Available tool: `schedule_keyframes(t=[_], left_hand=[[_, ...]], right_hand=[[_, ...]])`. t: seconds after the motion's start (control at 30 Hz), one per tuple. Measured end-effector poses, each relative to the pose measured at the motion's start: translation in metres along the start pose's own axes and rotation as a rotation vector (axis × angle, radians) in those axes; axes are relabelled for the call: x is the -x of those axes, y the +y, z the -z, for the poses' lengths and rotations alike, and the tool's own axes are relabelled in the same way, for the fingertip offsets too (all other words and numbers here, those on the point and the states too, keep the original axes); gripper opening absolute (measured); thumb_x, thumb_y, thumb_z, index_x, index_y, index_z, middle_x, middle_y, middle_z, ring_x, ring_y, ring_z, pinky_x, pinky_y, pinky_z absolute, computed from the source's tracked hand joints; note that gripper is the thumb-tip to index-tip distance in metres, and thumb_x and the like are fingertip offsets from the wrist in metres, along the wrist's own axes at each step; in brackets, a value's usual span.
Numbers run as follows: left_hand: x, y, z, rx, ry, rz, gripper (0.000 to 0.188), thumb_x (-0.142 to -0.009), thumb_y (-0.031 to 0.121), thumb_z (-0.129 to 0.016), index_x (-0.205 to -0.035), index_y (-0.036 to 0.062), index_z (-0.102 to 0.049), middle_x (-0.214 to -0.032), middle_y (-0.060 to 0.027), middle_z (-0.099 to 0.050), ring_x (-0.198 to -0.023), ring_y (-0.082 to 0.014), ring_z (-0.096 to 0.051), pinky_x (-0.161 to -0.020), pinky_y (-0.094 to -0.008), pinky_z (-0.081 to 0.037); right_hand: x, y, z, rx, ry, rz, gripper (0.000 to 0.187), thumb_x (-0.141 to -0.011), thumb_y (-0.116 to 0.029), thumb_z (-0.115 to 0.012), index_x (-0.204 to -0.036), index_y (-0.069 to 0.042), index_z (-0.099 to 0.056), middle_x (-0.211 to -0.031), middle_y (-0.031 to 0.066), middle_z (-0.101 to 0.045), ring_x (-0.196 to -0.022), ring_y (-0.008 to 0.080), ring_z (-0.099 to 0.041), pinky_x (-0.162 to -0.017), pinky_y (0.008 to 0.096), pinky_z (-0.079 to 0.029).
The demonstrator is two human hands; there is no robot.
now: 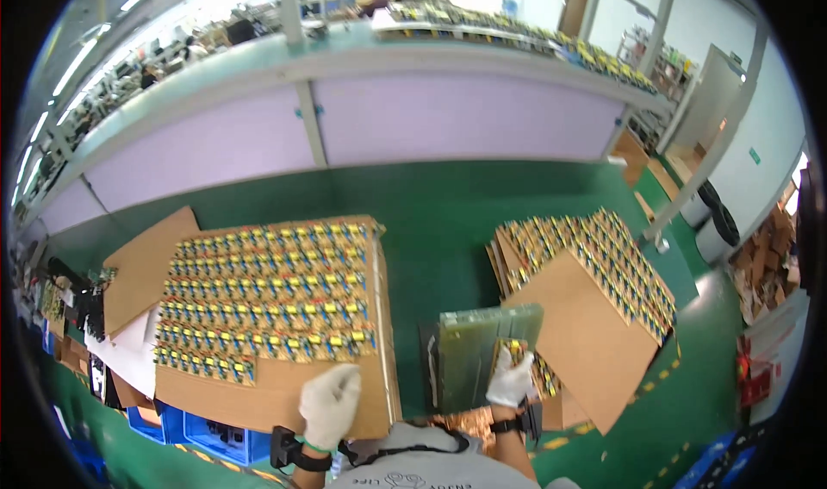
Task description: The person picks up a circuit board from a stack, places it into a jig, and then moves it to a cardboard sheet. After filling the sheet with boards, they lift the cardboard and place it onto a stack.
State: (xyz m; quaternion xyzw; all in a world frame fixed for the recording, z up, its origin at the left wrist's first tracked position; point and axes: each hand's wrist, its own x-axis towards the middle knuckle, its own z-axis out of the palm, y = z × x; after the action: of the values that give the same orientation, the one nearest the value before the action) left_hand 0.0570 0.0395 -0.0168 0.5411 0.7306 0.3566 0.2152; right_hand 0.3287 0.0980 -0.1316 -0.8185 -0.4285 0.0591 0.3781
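Head view: green workbench (431, 222) runs under a lilac partition (448, 114), with factory shelving behind; two cardboard sheets (284, 386) (586, 334) carry rows of small yellow-blue components (267, 291). My gloved left hand (330, 403) rests open and flat on the near sheet's bare edge. My gloved right hand (511, 379) pinches one component (512, 349) over a green tray (482, 347).

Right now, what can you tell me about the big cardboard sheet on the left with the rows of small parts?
The cardboard sheet is a flat brown rectangle lying on the green table. Neat rows of small yellow and blue parts cover most of it; a strip along its near edge is bare. The left hand, in a white glove, rests on that bare strip. Its left corner overlaps another bare cardboard piece.
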Motion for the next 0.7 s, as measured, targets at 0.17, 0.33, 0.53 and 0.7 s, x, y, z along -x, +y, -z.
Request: schedule_keyframes(t=[0.17,0.33,0.53,0.7], left_hand=[[0.0,0.008,-0.012,0.036,-0.035,-0.17,0.022,-0.084,0.018,-0.063,-0.099,0.0034,-0.069,-0.071,-0.0116,-0.065,-0.057,-0.0139,-0.06,-0.056,-0.0271,-0.048],[-0.008,0.012,-0.023,0.099,-0.174,-0.299,0.021,-0.086,0.025,-0.065,-0.097,0.0082,-0.07,-0.074,-0.0118,-0.067,-0.069,-0.0252,-0.067,-0.061,-0.0326,-0.052],[-0.016,0.017,-0.023,0.064,-0.211,-0.351,0.023,-0.087,0.026,-0.062,-0.098,0.008,-0.07,-0.079,-0.0115,-0.068,-0.072,-0.0267,-0.067,-0.063,-0.0347,-0.054],[-0.019,0.018,-0.021,0.019,-0.272,-0.314,0.024,-0.088,0.027,-0.06,-0.099,0.0074,-0.069,-0.086,-0.0122,-0.069,-0.077,-0.0275,-0.068,-0.066,-0.0354,-0.055]], right_hand=[[0.001,0.005,0.002,-0.095,0.142,0.105,0.057,-0.086,-0.058,-0.056,-0.096,-0.002,-0.052,-0.066,0.0209,-0.059,-0.061,0.0425,-0.06,-0.051,0.047,-0.043],[0.002,0.005,-0.004,-0.024,0.155,0.088,0.054,-0.085,-0.058,-0.057,-0.091,-0.004,-0.051,-0.065,0.0184,-0.059,-0.059,0.0396,-0.059,-0.051,0.0457,-0.043],[0.006,-0.014,-0.004,-0.108,0.077,-0.15,0.045,-0.093,-0.045,-0.052,-0.094,0.0,-0.053,-0.079,0.0232,-0.062,-0.075,0.0442,-0.06,-0.064,0.0476,-0.045],[0.006,-0.004,-0.007,-0.084,0.033,-0.113,0.05,-0.094,-0.049,-0.05,-0.096,0.001,-0.053,-0.083,0.025,-0.062,-0.078,0.0435,-0.06,-0.066,0.0451,-0.046]])
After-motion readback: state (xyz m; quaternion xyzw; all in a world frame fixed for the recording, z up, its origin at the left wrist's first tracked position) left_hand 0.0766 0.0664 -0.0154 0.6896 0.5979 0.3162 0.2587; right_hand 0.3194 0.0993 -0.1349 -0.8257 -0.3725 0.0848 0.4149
